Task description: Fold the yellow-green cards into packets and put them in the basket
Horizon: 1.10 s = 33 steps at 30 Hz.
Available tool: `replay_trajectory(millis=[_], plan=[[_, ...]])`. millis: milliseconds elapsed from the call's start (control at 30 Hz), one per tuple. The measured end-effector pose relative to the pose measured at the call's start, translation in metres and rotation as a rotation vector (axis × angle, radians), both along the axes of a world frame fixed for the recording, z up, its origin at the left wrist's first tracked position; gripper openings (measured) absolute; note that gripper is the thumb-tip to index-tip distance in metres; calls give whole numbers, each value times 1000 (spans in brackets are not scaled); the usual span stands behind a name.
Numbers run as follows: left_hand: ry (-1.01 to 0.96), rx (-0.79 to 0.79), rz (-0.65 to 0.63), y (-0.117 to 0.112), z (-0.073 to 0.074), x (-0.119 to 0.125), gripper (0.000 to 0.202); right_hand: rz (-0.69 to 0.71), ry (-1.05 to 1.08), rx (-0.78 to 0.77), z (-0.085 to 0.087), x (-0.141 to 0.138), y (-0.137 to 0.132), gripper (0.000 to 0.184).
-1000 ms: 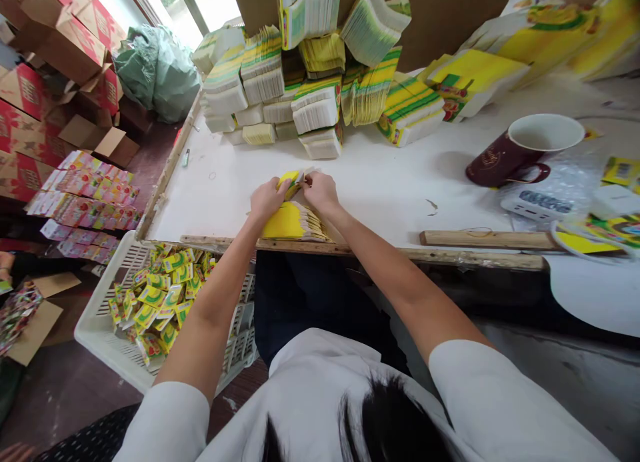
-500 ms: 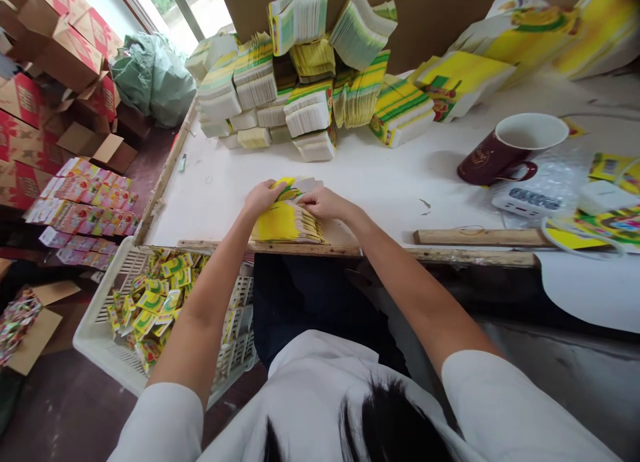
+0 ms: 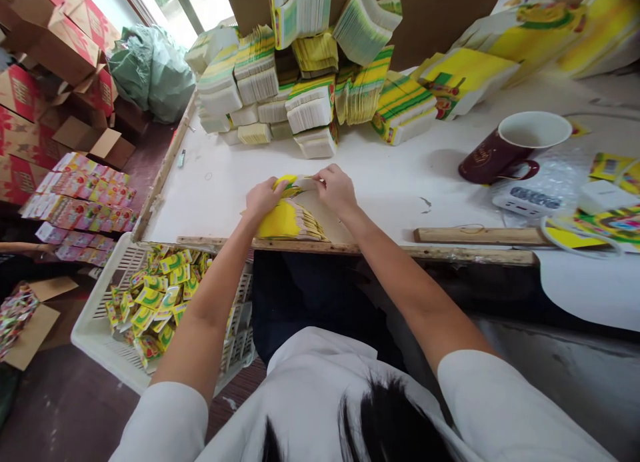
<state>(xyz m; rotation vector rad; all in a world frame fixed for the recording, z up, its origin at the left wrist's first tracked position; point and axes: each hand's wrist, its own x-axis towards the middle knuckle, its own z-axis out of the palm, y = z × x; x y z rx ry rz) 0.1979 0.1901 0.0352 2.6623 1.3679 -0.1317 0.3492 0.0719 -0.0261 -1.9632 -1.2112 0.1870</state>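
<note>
Both hands' grip closed on yellow carton (image 3: 295, 183), left hand (image 3: 263, 199), right hand (image 3: 337, 190), print unreadable

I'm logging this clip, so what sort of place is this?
Probably a small packaging workshop: bundles of flat yellow-green printed cartons heaped on a white worktable, and a white plastic crate of small yellow packets beside it.

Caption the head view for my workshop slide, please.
Both hands, left and right, fold a yellow carton above a flat stack.
</note>
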Motion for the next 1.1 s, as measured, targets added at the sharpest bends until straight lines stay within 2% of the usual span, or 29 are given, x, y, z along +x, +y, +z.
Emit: replay_trajectory(millis=[200,300,700,967,1100], plan=[[4,-2,-3,-1,0,0,50,0,-113,-23,3,-4,-3,16],[6,-1,-7,-1,-1,0,51,27,-84,-29,2,-5,1,14],[10,5,-26,-1,-1,-1,53,-80,-86,-140,15,-15,15,22],[41,19,-64,-2,0,-2,44,-126,-55,-230,16,-19,39,29],[48,20,-63,0,-1,-1,41,-159,41,-233,16,-21,50,28]])
